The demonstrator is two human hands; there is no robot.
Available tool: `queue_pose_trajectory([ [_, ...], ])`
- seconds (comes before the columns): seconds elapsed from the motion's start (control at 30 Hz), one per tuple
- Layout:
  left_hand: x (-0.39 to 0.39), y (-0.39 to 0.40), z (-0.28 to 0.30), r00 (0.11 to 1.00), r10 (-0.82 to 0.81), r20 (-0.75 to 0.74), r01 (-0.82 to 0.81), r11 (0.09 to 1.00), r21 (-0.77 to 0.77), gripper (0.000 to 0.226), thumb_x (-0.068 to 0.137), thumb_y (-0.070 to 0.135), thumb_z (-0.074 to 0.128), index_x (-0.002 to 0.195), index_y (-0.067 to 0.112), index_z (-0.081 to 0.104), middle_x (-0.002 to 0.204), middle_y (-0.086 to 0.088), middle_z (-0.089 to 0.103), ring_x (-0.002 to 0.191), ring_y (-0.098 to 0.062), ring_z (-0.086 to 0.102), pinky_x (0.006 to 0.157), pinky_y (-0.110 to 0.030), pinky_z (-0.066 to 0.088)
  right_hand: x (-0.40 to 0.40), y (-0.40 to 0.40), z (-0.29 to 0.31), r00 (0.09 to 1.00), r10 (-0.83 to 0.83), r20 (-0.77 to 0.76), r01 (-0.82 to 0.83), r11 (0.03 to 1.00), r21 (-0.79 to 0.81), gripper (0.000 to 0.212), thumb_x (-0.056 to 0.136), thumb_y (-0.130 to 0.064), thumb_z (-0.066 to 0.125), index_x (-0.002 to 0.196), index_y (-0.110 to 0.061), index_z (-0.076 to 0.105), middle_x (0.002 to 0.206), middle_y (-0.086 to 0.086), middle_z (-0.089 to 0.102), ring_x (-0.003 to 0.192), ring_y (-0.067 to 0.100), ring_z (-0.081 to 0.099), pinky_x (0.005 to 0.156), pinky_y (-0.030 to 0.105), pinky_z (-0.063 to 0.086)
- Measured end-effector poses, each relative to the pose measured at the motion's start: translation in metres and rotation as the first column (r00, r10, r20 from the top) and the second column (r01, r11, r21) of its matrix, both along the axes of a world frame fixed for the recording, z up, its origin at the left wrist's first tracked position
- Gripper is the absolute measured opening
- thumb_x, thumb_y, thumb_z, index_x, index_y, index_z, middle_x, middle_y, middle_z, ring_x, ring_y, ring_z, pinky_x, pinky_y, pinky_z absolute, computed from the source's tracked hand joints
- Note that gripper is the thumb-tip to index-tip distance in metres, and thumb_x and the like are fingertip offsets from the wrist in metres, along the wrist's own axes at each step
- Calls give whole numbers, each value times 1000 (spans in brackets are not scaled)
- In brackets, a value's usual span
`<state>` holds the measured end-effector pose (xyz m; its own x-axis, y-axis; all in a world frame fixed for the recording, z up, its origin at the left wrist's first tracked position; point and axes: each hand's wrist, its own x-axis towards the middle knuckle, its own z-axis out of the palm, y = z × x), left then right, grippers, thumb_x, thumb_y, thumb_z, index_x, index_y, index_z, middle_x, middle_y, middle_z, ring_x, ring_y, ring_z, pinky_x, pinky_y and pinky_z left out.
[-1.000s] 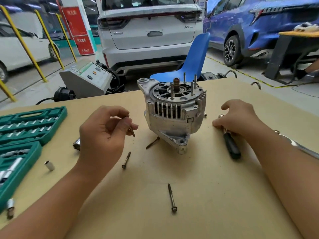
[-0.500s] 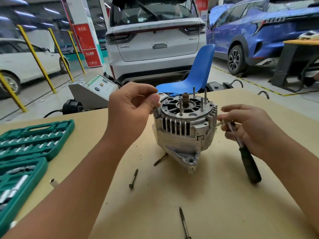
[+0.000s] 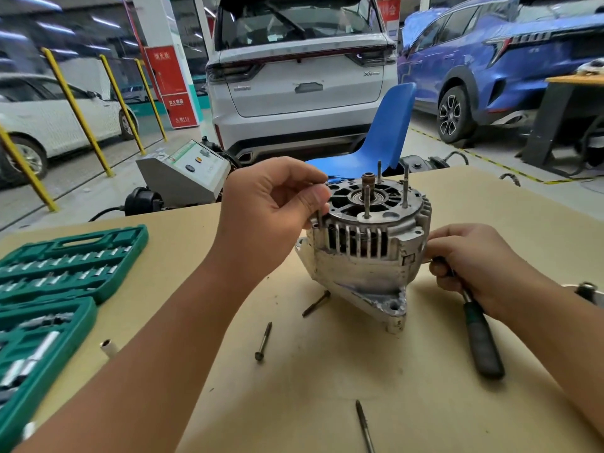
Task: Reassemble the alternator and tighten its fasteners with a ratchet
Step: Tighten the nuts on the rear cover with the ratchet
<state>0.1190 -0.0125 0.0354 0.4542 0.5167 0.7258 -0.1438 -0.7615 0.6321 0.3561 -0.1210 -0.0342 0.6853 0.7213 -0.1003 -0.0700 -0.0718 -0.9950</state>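
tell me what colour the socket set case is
Teal green socket set case, clearest in the head view.

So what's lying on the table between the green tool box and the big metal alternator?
Head view: one loose bolt and a small white socket lie between the green case and alternator; the left arm crosses over.

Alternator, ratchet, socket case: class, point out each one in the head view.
alternator (image 3: 366, 256), head view, on its finned side wall.
ratchet (image 3: 482, 341), head view, on its dark handle.
socket case (image 3: 108, 289), head view, on its green rim.
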Motion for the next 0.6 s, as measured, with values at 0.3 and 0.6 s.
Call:
queue_pose_trajectory([
  [0.3, -8, 1, 8, 983, 184, 18, -184, 967, 174, 16, 88, 7, 79, 100, 16, 73, 90, 10, 73, 82, -6, 72, 78, -16, 56, 4, -4, 0, 999, 29, 35, -26, 997, -67, 16, 79, 17, 63, 93, 8, 66, 56, 14, 59, 35, 12, 42, 33, 18, 30],
  [0.6, 0, -12, 2, 994, 105, 9, -105, 974, 200, 17, 87, 5, 78, 96, 17, 73, 87, 12, 73, 78, -7, 71, 76, -15, 54, 4, -3, -1, 999, 35, 9, -34, 996, -82, 16, 81, 17, 63, 97, 14, 64, 65, 18, 59, 36, 14, 40, 35, 18, 29],
])
